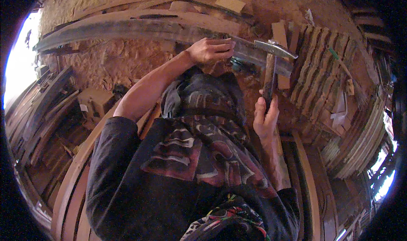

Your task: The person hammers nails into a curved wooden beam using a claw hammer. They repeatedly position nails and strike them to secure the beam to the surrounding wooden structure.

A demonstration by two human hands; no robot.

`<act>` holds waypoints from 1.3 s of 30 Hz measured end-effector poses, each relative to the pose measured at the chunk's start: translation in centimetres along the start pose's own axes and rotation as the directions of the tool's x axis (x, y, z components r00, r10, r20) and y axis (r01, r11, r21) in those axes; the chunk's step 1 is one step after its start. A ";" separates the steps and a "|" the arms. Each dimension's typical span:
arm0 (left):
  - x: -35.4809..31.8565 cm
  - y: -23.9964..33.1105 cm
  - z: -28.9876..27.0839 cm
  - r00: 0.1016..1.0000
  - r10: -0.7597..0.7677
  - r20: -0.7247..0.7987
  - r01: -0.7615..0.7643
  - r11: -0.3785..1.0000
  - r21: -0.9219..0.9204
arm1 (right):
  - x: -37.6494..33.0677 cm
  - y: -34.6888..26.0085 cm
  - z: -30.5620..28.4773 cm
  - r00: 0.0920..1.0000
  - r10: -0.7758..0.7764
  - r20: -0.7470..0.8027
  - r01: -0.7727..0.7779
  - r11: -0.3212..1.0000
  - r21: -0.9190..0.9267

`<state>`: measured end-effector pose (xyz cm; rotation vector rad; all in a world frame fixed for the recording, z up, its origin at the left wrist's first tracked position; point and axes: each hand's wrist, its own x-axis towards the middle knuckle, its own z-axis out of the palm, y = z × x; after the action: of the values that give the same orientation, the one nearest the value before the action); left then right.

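The right hand (266,116) has its grip closed around the wooden handle of a hammer (269,73), whose metal head is uppermost, right of the left hand (210,51). That hand's fingers are curled narrow beside a long timber beam (127,30) on the far side (whether they pinch anything, I cannot tell).

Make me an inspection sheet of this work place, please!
Surface: brown, dusty-looking ground.
Job's things: a hammer with a metal head; a long beam lying crosswise.
Clutter: a pale block beyond the beam; planks piled at left.
Hands: right hand grips the hammer; left hand is curled at the beam, its hold unclear.
Cables: nothing seen.
Surroundings: a bright opening at the left edge.
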<state>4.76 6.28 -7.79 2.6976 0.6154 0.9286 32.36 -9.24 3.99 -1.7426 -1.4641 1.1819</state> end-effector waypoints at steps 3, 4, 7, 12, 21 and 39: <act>-0.1 0.2 0.1 0.997 0.059 0.055 -0.062 0.996 0.064 | -0.8 0.6 0.1 1.000 0.013 0.000 -0.013 1.000 0.007; -0.2 0.2 0.2 0.995 0.067 0.075 -0.072 0.995 0.062 | -0.8 0.8 0.1 1.000 0.011 0.003 -0.011 1.000 0.000; -1.0 0.1 0.8 0.988 0.098 0.117 -0.106 0.993 0.057 | -0.7 0.8 0.1 0.999 0.026 0.024 -0.026 1.000 -0.009; -1.0 0.9 0.8 0.996 -0.088 0.005 0.088 0.988 -0.126 | -0.8 0.4 0.1 0.999 0.044 0.011 -0.044 0.999 0.007; 4.9 -1.6 -3.3 0.549 -0.816 -0.180 0.696 0.565 -0.443 | -0.8 1.0 0.5 1.000 0.006 -0.019 -0.005 0.999 0.046; 4.8 -1.7 -2.7 0.702 -0.711 -0.045 0.654 0.668 -0.355 | 0.9 -0.2 0.1 0.986 -0.152 -0.074 0.143 0.982 -0.122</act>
<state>5.97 10.14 -3.71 1.8419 1.2855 0.9386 32.19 -8.38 3.92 -1.7042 -1.6095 0.9546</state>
